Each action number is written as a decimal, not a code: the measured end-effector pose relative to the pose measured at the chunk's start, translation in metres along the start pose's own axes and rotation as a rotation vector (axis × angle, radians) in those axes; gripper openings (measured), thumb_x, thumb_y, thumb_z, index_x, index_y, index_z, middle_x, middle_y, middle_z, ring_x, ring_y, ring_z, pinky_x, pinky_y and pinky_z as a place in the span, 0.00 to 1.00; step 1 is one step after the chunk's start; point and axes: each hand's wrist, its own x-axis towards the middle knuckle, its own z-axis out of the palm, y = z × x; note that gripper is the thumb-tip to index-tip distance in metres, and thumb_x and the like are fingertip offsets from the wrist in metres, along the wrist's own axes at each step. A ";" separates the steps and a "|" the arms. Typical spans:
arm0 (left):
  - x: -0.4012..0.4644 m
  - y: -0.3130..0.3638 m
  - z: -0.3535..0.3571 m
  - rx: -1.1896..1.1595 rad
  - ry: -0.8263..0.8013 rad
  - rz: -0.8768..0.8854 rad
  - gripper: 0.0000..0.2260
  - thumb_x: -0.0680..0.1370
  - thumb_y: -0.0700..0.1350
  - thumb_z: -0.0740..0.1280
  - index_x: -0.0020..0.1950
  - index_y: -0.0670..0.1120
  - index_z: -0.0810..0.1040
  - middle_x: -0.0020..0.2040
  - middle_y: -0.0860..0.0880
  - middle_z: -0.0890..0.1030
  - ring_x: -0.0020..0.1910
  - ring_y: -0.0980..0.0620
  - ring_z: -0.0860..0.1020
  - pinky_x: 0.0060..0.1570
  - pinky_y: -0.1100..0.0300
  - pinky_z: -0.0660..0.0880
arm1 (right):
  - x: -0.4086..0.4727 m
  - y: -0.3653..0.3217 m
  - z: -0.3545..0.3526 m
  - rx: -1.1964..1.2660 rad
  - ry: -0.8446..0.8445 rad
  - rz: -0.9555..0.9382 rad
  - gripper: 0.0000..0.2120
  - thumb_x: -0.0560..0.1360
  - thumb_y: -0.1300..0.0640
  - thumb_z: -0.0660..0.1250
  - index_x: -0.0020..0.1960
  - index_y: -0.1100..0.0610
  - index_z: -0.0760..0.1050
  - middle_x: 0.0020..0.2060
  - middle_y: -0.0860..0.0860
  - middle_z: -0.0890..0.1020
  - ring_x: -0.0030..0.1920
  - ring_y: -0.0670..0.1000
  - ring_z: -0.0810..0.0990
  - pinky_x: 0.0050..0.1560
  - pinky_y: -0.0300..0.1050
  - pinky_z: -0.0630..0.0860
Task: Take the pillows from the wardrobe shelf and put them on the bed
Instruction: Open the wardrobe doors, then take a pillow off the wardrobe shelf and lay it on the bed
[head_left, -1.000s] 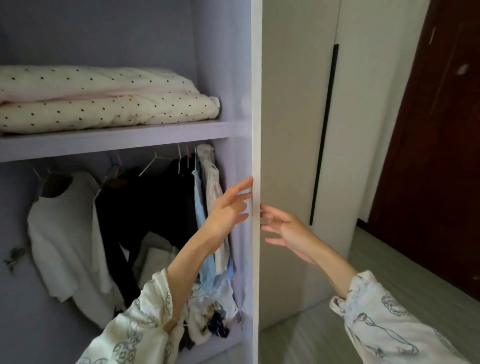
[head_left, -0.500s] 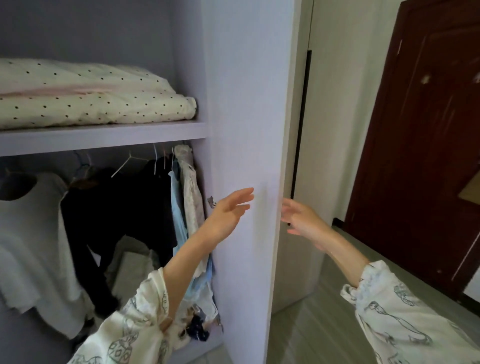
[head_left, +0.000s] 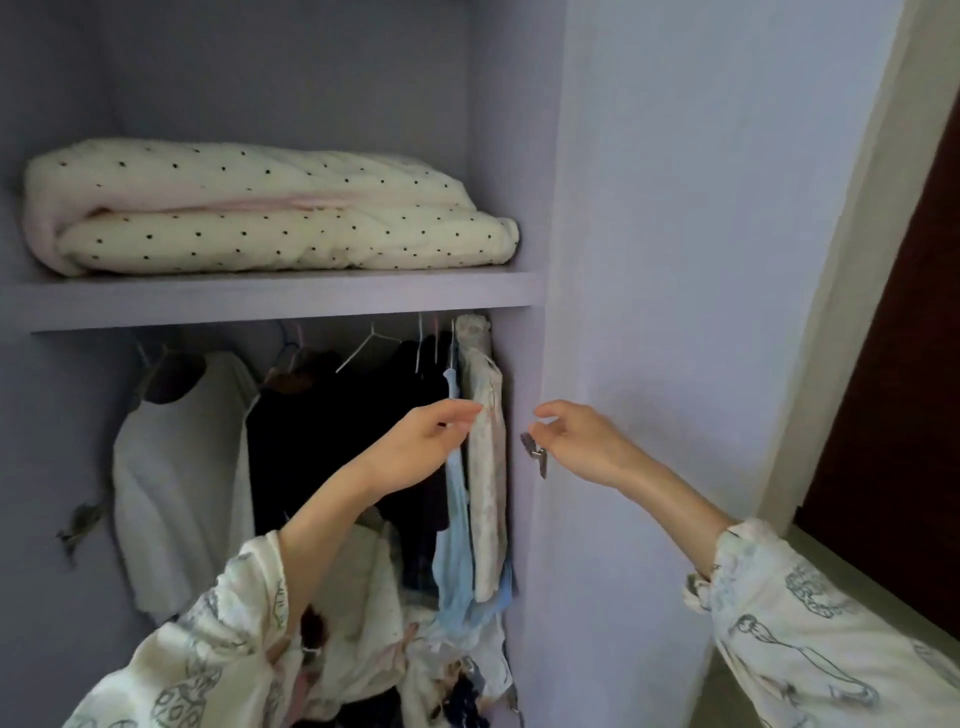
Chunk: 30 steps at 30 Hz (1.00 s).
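A cream, black-dotted padded bundle (head_left: 270, 208), folded double, lies on the lilac wardrobe shelf (head_left: 280, 301) at upper left. Whether it is pillows or a quilt I cannot tell. Below the shelf, both my hands are raised in front of the hanging clothes. My left hand (head_left: 431, 441) hovers with relaxed fingers by a pale printed garment (head_left: 485, 457) and holds nothing. My right hand (head_left: 582, 441) is held out beside a metal hinge (head_left: 535, 454) on the wardrobe's side panel, fingers loosely curled and empty. The bed is out of view.
The open wardrobe door (head_left: 717, 260) stands to the right, its lilac inner face towards me. A dark red door (head_left: 904, 389) is beyond it. White (head_left: 176, 467), black and blue clothes hang under the shelf, with a heap of clothes (head_left: 415, 665) at the bottom.
The wardrobe door has swung wide open to the right. Both hands have left its edge and now hover in front of the hanging clothes. My view has turned towards the shelf.
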 end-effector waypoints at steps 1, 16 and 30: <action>0.005 -0.007 -0.015 0.027 0.008 0.003 0.16 0.81 0.42 0.56 0.68 0.47 0.70 0.62 0.52 0.74 0.59 0.57 0.72 0.52 0.75 0.69 | 0.013 -0.009 0.006 -0.005 -0.003 -0.025 0.19 0.78 0.51 0.59 0.66 0.57 0.70 0.60 0.55 0.78 0.57 0.56 0.77 0.54 0.42 0.71; 0.119 -0.078 -0.272 0.578 0.297 0.147 0.16 0.79 0.40 0.61 0.66 0.47 0.71 0.69 0.44 0.66 0.71 0.48 0.63 0.66 0.64 0.56 | 0.242 -0.169 0.034 -0.111 0.206 -0.340 0.20 0.78 0.50 0.59 0.68 0.55 0.67 0.62 0.55 0.77 0.61 0.55 0.74 0.59 0.44 0.68; 0.270 -0.072 -0.361 1.258 0.486 0.012 0.28 0.79 0.55 0.55 0.76 0.54 0.47 0.77 0.49 0.48 0.76 0.48 0.46 0.73 0.40 0.43 | 0.434 -0.234 -0.001 -0.469 0.373 -0.687 0.28 0.77 0.46 0.59 0.74 0.52 0.56 0.73 0.52 0.62 0.73 0.53 0.59 0.71 0.54 0.59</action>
